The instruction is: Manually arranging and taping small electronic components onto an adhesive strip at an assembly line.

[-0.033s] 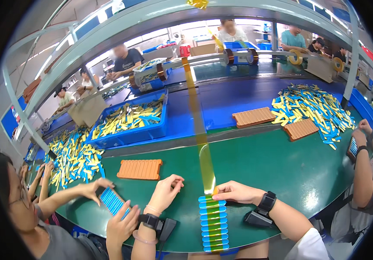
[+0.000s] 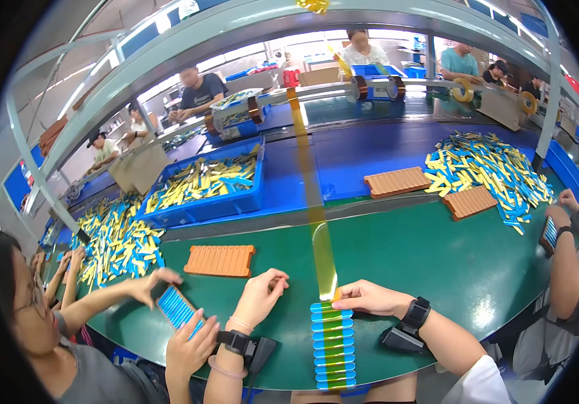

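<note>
A row of short blue sticks (image 2: 320,351) with rounded ends lies on the green table in front of me. A translucent amber tape (image 2: 324,259) runs along its middle and stretches up and away to the rail. At the top of the row, my right hand (image 2: 376,298) pinches the tape between thumb and fingers. My left hand (image 2: 262,295) hovers over the table left of the tape, its fingers curled in and no object showing in them. An orange-brown ridged block (image 2: 219,260) sits just beyond it.
At my left, a co-worker's hands (image 2: 192,347) are at a ridged block of blue sticks (image 2: 178,308). A blue crate (image 2: 202,214) of yellow and blue sticks stands beyond. Loose stick piles (image 2: 118,242) lie left and right, with ridged blocks (image 2: 397,182) by the right one.
The co-worker's far hand has lifted off the block of blue sticks at my left. My view has shifted slightly; my own hands look the same.
</note>
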Motion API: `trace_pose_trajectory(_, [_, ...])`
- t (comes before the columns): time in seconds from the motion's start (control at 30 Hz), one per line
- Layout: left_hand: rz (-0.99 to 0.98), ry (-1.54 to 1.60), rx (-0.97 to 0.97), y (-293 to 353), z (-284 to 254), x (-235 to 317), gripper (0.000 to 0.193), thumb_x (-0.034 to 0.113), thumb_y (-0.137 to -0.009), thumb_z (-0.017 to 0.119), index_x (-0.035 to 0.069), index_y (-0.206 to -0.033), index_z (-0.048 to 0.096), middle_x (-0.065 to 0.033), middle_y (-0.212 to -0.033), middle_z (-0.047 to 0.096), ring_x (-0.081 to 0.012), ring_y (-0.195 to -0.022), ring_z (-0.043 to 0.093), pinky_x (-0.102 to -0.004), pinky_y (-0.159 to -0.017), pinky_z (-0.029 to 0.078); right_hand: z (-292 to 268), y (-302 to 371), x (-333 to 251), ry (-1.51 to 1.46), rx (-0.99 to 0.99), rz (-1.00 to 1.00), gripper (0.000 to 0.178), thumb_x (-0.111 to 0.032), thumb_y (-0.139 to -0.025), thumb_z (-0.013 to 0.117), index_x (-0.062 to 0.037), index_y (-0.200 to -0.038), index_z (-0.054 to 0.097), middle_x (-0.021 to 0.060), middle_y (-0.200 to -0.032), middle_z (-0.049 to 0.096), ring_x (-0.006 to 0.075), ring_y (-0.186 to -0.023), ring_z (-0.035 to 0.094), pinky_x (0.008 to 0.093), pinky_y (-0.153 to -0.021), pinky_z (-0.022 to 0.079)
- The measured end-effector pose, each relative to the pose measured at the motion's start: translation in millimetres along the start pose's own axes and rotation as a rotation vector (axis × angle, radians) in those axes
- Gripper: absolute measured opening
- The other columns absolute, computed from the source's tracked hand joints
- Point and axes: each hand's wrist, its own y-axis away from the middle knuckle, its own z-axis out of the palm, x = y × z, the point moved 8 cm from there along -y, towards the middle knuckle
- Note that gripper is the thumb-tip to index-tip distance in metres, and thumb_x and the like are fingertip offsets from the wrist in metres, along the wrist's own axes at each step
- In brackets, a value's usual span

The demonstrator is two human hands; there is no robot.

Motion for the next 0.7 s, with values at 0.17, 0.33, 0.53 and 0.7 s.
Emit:
trace_pose_trajectory(0.17, [-0.031, 0.155, 0.067, 13, -7, 44, 0.014, 0.008, -0.084, 0.049, -0.003, -0.092, 0.054, -0.0083, -0.074, 0.061, -0.0122, -0.064, 0.058, -0.0217, -0.059, 0.046, -5, -8, 8, -0.044, 0.009, -0.021, 0.018, -0.018, -0.084, 0.055, -0.0012, -0.088, 0.058, -0.0014, -0.082, 0.056, 0.0037, -0.072, 0.047, 0.0195, -0.065, 0.038])
trace_pose_trajectory(0.33, [0.110, -0.170, 0.201, 54, -12, 89, 0.012, 0.002, -0.079, 0.052, 0.001, -0.090, 0.056, -0.0073, -0.072, 0.060, -0.0144, -0.061, 0.058, -0.0222, -0.051, 0.042, -2, -7, 5, -0.056, 0.008, -0.016, 0.017, -0.018, -0.083, 0.056, -0.0020, -0.087, 0.058, -0.0010, -0.080, 0.056, 0.0046, -0.070, 0.048, 0.0193, -0.062, 0.038])
trace_pose_trajectory(0.53, [-0.265, -0.582, 0.670, 143, -54, 45, 0.054, 0.021, -0.072, 0.064, -0.005, -0.112, 0.038, -0.0216, -0.111, 0.042, -0.0344, -0.103, 0.038, -0.0411, -0.089, 0.031, -5, 0, 1, -0.059, 0.044, 0.005, 0.019, -0.018, -0.083, 0.056, -0.0009, -0.093, 0.058, 0.0006, -0.084, 0.057, 0.0058, -0.073, 0.050, 0.0198, -0.065, 0.040])
trace_pose_trajectory(0.7, [-0.632, -0.729, 0.769, 174, -81, -15, 0.097, 0.037, -0.065, 0.070, -0.008, -0.127, 0.010, -0.0260, -0.128, 0.021, -0.0408, -0.113, 0.025, -0.0474, -0.093, 0.024, 0, -4, 1, -0.039, 0.016, -0.002, 0.020, -0.017, -0.083, 0.056, -0.0007, -0.094, 0.058, 0.0018, -0.087, 0.058, 0.0058, -0.075, 0.051, 0.0200, -0.066, 0.041])
